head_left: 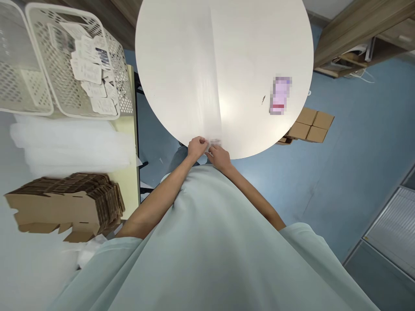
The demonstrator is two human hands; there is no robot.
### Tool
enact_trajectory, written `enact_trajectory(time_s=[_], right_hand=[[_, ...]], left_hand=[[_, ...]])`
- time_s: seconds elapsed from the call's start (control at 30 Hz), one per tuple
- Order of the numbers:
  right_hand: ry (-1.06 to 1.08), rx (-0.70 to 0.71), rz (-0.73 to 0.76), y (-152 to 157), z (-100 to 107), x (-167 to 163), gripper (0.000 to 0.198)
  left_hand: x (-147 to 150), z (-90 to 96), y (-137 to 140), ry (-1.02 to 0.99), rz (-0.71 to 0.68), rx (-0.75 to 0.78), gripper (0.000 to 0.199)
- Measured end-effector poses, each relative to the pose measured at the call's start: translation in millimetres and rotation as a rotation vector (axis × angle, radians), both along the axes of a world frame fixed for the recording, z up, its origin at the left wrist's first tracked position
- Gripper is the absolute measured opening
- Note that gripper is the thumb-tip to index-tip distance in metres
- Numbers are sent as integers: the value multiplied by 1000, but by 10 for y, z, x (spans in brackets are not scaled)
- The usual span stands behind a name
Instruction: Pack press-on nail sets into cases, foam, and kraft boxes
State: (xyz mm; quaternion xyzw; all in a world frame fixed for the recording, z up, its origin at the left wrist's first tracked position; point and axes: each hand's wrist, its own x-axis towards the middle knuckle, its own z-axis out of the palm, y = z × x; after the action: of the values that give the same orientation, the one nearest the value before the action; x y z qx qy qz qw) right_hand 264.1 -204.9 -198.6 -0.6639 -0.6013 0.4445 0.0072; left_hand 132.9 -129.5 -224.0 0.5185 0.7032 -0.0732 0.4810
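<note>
A long strip of translucent plastic film (209, 82) runs lengthwise over the white round table (168, 60) to its near edge. At the strip's near end lies a small clear, crumpled-looking piece (215, 141), too blurred to name. My left hand (197, 148) is closed in a pinch at the left corner of the film. Just right of it, my right hand (220, 158) has its fingers curled in below the clear piece. Whatever those right fingers hold is hidden.
A pixelated pink item (280, 96) lies on the table's right side. At left are a white basket (125, 77) of cards, white wrapping sheets (74, 144) and stacked flat cardboard boxes (58, 209). More cardboard boxes (313, 125) sit on the blue floor beyond the table.
</note>
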Motion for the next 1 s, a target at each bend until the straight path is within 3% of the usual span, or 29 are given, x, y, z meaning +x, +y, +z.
enact_trajectory(time_s=[0.3,0.63,0.83,0.9,1.0], right_hand=[[-131,-23,-422,73,-77,351,27],[-60,-129,-501,237,-311,331,25],[19,-141,-551,216,-316,343,29],[30,-149,-571,203,-328,338,30],[39,-167,-599,199,-334,328,31]], left_hand=[[-54,-115,-59,27,57,-4,20],[-27,-208,-72,81,-12,12,13],[-113,-101,-118,102,-44,90,19],[-151,-16,-139,51,-127,223,32],[-182,98,-181,-139,-433,427,51]])
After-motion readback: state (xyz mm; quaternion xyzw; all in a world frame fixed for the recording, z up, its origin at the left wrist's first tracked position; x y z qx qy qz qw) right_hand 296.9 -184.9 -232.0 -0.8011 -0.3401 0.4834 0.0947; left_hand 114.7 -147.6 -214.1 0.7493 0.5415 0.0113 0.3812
